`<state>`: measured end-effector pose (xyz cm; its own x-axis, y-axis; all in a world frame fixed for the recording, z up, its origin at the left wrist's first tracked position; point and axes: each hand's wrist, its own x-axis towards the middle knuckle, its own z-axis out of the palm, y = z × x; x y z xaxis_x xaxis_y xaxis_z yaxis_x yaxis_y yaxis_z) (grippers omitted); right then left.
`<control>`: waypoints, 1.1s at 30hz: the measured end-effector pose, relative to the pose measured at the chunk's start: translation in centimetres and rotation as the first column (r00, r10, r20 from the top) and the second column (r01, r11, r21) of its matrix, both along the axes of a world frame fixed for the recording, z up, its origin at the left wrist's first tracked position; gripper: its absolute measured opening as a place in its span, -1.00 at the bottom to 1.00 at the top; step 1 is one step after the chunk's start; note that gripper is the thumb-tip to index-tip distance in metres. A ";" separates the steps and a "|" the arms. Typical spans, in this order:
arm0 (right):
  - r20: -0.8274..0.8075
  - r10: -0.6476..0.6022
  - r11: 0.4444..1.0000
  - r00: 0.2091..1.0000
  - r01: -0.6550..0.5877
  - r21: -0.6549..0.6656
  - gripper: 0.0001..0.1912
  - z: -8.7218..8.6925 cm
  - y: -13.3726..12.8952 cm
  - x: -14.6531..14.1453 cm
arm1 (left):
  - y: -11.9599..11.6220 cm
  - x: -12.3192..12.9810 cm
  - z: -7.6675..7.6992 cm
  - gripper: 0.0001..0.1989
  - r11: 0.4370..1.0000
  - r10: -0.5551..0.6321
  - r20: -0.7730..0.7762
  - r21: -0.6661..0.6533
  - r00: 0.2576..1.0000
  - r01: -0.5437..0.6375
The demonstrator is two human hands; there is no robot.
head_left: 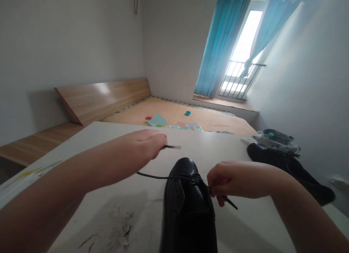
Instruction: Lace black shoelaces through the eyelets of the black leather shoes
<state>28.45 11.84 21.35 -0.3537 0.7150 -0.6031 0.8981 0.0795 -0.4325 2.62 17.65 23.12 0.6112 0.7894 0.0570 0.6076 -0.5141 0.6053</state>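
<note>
A black leather shoe (pixel 188 205) stands on the white tabletop (pixel 114 216), its toe pointing away from me. A thin black shoelace (pixel 155 177) runs through its front eyelets and out to both sides. My left hand (pixel 151 143) is closed on one length of the lace, up and to the left of the toe; a short end sticks out to the right of the fingers, slightly blurred. Close against the shoe's right side, my right hand (pixel 222 182) pinches the other length. Its tip (pixel 231 204) pokes out below the fingers.
A second black shoe (pixel 289 169) lies at the table's right side, by a clear plastic bag (pixel 278 140). Beyond the table is a bed (pixel 131 113) with a teal sheet (pixel 156 120) and small packets. Dark scuffs (pixel 125 229) mark the table's near left.
</note>
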 end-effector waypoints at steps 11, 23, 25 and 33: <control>0.043 -0.030 0.999 0.999 0.028 0.040 -0.83 0.2 0.1 -0.3 | -0.3 0.7 -0.9 -0.44 0.973 -0.167 -0.107 -0.179 0.980 0.146; -0.023 0.006 0.996 1.000 -0.004 0.092 -0.88 -0.4 -0.1 -0.7 | -0.7 0.5 -0.8 -0.55 0.947 -0.219 -0.252 -0.287 0.943 0.143; -0.040 -0.018 0.992 0.999 0.023 0.125 -0.96 -0.4 -0.3 -0.8 | -0.7 0.3 -1.2 -0.57 0.937 -0.248 -0.288 -0.315 0.925 0.153; -0.117 0.030 0.989 0.993 -0.013 0.147 -0.77 -0.1 -0.7 -0.9 | -1.3 0.8 -2.0 -0.67 0.949 -0.254 -0.361 -0.274 0.897 0.159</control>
<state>27.54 11.12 21.25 -0.4324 0.7837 -0.4460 0.8388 0.1682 -0.5178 3.45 16.36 21.15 0.6971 0.6044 -0.3857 0.7130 -0.5280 0.4613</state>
